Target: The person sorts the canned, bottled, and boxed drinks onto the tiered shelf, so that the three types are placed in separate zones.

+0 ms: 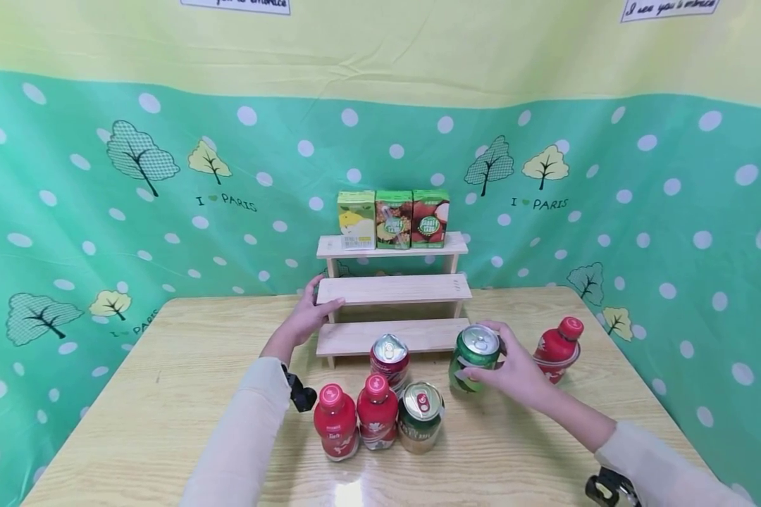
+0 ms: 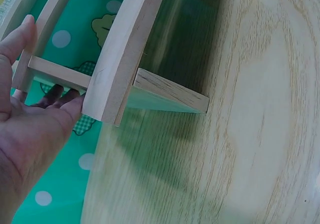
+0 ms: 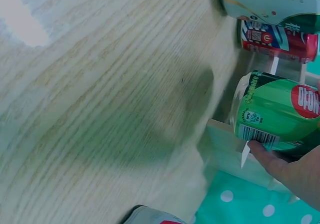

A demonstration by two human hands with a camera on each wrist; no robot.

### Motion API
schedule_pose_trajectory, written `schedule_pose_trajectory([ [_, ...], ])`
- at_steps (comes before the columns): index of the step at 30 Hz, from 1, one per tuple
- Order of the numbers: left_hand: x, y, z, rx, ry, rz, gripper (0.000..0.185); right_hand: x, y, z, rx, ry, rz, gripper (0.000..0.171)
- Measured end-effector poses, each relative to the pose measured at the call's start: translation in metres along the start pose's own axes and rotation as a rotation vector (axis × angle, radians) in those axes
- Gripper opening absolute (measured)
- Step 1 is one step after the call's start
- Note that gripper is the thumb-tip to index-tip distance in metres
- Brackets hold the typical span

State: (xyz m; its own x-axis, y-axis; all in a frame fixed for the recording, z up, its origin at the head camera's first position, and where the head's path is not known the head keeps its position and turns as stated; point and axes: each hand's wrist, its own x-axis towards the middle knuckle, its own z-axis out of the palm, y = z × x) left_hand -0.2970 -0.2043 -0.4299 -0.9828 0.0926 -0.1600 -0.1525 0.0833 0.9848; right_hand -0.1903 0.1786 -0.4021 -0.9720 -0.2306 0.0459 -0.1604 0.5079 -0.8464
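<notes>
A three-tier wooden shelf point(image 1: 393, 290) stands at the back of the table. My left hand point(image 1: 308, 315) holds its left end at the middle board, thumb by the board and fingers against the side frame point(image 2: 60, 73). My right hand point(image 1: 514, 370) grips a green drink can point(image 1: 472, 362) between thumb and fingers, in front of the lowest board's right end. In the right wrist view the green can point(image 3: 280, 109) hangs over the table, its base apart from the wood. Left of it are a dark red can point(image 1: 390, 360) and a green-and-gold can point(image 1: 421, 419).
Two red bottles point(image 1: 336, 422) stand left of the green-and-gold can, near the front. Another red bottle point(image 1: 557, 348) is at the right, with a round rim about it. Three juice boxes point(image 1: 393, 220) line the top board. A patterned cloth point(image 1: 228, 155) hangs behind the table point(image 1: 184, 401).
</notes>
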Motion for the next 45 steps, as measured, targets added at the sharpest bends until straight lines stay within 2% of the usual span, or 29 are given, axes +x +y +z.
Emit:
schedule_pose_trajectory([
  [13, 0.001, 0.002, 0.000, 0.034, 0.012, 0.019, 0.089, 0.008, -0.015, -0.009, 0.005, 0.034, 0.020, 0.091],
  [22, -0.001, 0.000, 0.000, 0.037, 0.015, 0.011, 0.088, 0.015, -0.028, -0.009, 0.015, 0.035, -0.024, 0.087],
  [33, -0.001, 0.000, 0.000, 0.042, 0.029, 0.003, 0.088, 0.034, -0.047, -0.008, 0.075, 0.018, -0.053, 0.086],
  [45, -0.002, -0.001, 0.001, 0.038, 0.013, 0.025, 0.088, 0.052, -0.065, -0.005, 0.034, 0.029, -0.102, 0.090],
])
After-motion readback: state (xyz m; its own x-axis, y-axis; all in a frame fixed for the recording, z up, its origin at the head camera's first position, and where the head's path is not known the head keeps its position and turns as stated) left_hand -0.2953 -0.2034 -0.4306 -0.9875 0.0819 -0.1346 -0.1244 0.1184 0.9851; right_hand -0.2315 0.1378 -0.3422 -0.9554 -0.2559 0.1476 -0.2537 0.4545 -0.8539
